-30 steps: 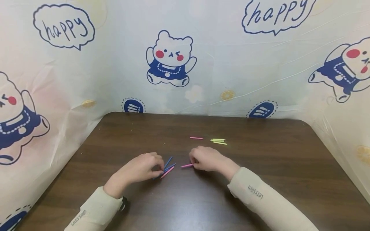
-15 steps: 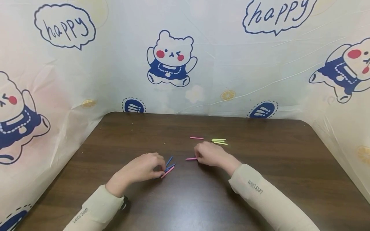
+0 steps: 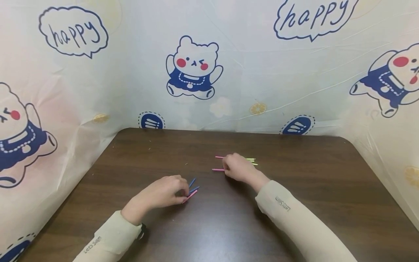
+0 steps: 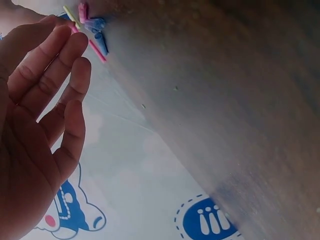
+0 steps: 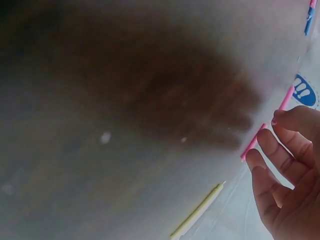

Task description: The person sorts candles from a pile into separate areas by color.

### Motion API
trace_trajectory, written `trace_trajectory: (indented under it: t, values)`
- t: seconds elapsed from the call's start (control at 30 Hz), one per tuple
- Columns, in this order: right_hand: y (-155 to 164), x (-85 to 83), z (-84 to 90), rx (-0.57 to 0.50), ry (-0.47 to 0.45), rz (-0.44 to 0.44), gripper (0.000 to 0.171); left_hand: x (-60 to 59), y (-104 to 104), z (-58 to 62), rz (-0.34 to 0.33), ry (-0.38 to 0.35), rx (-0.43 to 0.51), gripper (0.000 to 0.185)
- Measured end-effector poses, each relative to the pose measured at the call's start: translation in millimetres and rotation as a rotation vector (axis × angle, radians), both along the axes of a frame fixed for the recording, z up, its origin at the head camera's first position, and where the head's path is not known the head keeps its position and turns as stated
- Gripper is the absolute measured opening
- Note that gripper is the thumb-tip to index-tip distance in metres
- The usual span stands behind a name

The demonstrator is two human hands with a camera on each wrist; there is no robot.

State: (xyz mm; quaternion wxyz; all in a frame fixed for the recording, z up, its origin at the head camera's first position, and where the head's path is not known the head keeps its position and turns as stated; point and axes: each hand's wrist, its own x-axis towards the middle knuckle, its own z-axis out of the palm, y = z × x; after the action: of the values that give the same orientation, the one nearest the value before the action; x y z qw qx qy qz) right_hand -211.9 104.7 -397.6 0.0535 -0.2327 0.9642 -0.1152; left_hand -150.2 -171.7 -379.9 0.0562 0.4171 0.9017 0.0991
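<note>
Slim straight blue sticks [image 3: 194,189] on the dark brown wood-grain worktop [image 3: 311,174], taken as landmark. Left hand [image 3: 160,193] just left of the blue sticks, palm down, fingers bent, thumb and index tips at their near ends; can't tell if it's pinching them or only resting there. Slim pink rod [image 3: 192,195] lies slanted along the near side of the blue sticks, its lower end by the left fingertips. Right hand [image 3: 240,168] is to the right of the blue sticks and farther back, pinching a thin magenta-pink stick [image 3: 218,170], which points out leftward from the fingertips, back and right of the blue sticks. Thin straight pink bar [image 3: 219,157] lies farther back again from the blue sticks, partly covered by the right hand. Slim pale-yellow sticks [image 5: 199,210] lie well right and back of the blue sticks, also partly hidden by that hand. Cream sleeves [image 3: 288,214] with dark lettering on both arms. Behind the blue sticks, beyond the worktop edge, pale printed fabric [image 3: 255,65] with cartoon bears and "happy" bubbles.
</note>
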Motion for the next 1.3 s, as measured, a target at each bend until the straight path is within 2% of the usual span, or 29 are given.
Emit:
trace_trajectory:
  t: [0.5, 0.8, 0.97, 1.3]
  values:
    - [4, -21.0, -5.5, -0.018, 0.038, -0.084, 0.003, 0.1, 0, -0.8, -0.027, 0.026, -0.002, 0.006]
    - [1, -25.3, -6.0, 0.003, 0.042, -0.141, 0.004, 4.3, 0, 4.8, 0.034, 0.045, -0.016, 0.008]
    - [-1, -24.8, -5.5, 0.019, 0.026, -0.160, 0.004, 6.9, 1, 6.1, 0.033, 0.058, -0.012, 0.009]
    - [2, -28.5, 0.5, 0.032, 0.046, -0.138, 0.006, 7.4, 1, 7.4, 0.068, 0.066, -0.020, 0.009]
